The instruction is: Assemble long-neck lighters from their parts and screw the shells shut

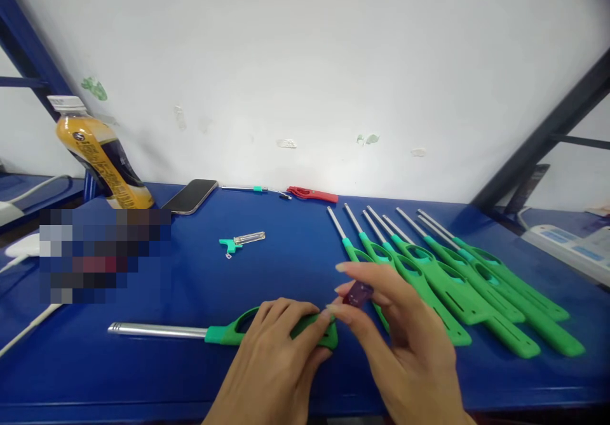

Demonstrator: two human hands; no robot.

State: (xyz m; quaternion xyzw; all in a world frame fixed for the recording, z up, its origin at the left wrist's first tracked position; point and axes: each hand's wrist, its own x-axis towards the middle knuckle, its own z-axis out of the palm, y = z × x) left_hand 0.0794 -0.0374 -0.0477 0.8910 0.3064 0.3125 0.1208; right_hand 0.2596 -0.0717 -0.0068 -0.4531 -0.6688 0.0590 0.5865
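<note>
A green lighter with a long metal tube [162, 330] lies crosswise near the front of the blue table, its tube pointing left. My left hand [281, 349] is wrapped over its handle, with the fingertips at the handle's right end. Just right of that end, my right hand [400, 330] pinches a small dark purple piece [358, 294] between thumb and fingers. Several similar green lighters [457, 291] lie side by side to the right, partly behind my right hand. A clear part with a teal trigger piece [231, 245] rests on the table beyond my left hand.
Along the wall lie a phone [193, 196], a thin metal rod [243, 188] and a red handle [312, 194]. A yellow drink bottle [102, 155] and white cables [33, 323] are at left. A white power strip [569, 247] sits at far right.
</note>
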